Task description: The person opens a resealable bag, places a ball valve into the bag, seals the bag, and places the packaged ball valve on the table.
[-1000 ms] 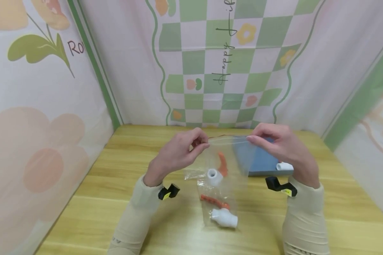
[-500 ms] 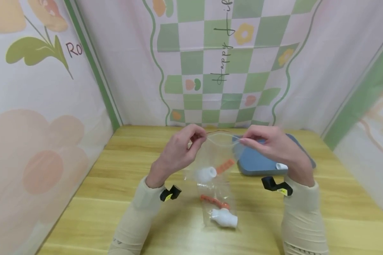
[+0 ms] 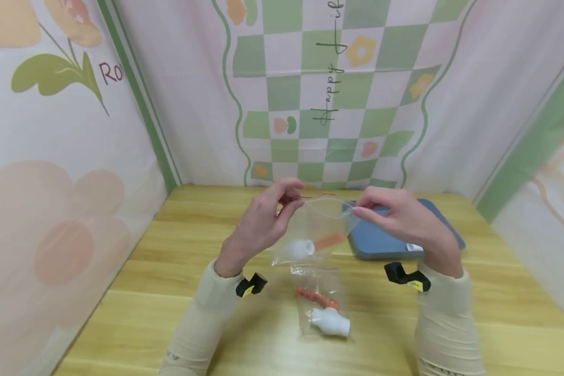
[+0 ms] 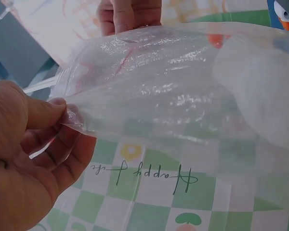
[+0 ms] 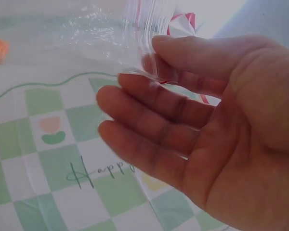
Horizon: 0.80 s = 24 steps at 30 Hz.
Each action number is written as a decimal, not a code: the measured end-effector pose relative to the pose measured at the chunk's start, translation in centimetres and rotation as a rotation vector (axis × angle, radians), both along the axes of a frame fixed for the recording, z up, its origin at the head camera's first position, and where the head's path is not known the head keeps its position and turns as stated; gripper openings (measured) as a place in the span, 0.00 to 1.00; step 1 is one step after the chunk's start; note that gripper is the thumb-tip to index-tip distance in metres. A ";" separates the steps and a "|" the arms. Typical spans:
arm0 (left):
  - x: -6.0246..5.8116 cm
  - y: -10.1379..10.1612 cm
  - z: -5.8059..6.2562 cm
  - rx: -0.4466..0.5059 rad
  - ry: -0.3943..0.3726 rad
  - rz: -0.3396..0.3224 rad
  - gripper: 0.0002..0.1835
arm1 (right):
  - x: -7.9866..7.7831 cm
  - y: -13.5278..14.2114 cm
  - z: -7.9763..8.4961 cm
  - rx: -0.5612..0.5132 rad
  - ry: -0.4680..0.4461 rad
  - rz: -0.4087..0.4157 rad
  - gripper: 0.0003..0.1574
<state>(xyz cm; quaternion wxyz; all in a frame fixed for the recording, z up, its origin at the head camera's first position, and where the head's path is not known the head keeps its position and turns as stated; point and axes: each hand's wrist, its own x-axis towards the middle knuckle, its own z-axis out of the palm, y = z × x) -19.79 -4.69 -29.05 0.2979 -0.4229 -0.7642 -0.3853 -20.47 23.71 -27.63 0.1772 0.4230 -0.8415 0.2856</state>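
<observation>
Between both hands hangs a clear zip bag [image 3: 323, 219], its mouth bowed apart at the top. The left hand [image 3: 266, 222] pinches one corner of that mouth between thumb and fingers. At the opposite corner, the right hand [image 3: 399, 214] pinches with thumb and index finger; its other fingers are loosely bent in the right wrist view. Inside the bag lie a white pipe fitting [image 3: 302, 248] and an orange handle-like piece [image 3: 329, 241]. In the left wrist view the fitting [image 4: 265, 89] shows blurred through the plastic [image 4: 154, 86].
A second clear bag [image 3: 317, 277] lies on the wooden table [image 3: 169, 308] below, holding another white fitting [image 3: 330, 321] and an orange strip [image 3: 316, 297]. Behind the right hand sits a blue tray [image 3: 376, 237] with a small white piece [image 3: 413, 247]. Printed curtains surround the table.
The right hand has moved slightly left, toward the left hand, and the bag's mouth has parted. Inside, the white fitting and orange piece have shifted and turned. The lower bag stays put.
</observation>
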 end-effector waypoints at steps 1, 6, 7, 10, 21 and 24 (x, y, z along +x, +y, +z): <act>0.0 0.0 0.0 0.001 -0.005 0.002 0.13 | 0.0 -0.2 0.0 0.011 -0.009 -0.012 0.09; 0.2 0.0 0.1 -0.009 -0.022 -0.014 0.13 | 0.8 -1.6 0.2 -0.035 -0.011 -0.050 0.14; 0.2 0.1 0.1 -0.018 -0.024 -0.022 0.13 | 0.9 -2.0 0.2 -0.052 0.002 -0.043 0.16; 0.3 0.3 0.0 -0.048 -0.030 -0.049 0.12 | 1.5 -3.5 0.0 -0.071 0.054 0.002 0.20; 0.7 0.7 0.0 -0.079 -0.036 -0.121 0.12 | 1.6 -6.0 -0.7 -0.054 0.089 0.103 0.07; 0.8 0.6 0.0 -0.076 -0.048 -0.132 0.12 | 1.6 -5.8 -0.6 -0.069 0.058 0.116 0.09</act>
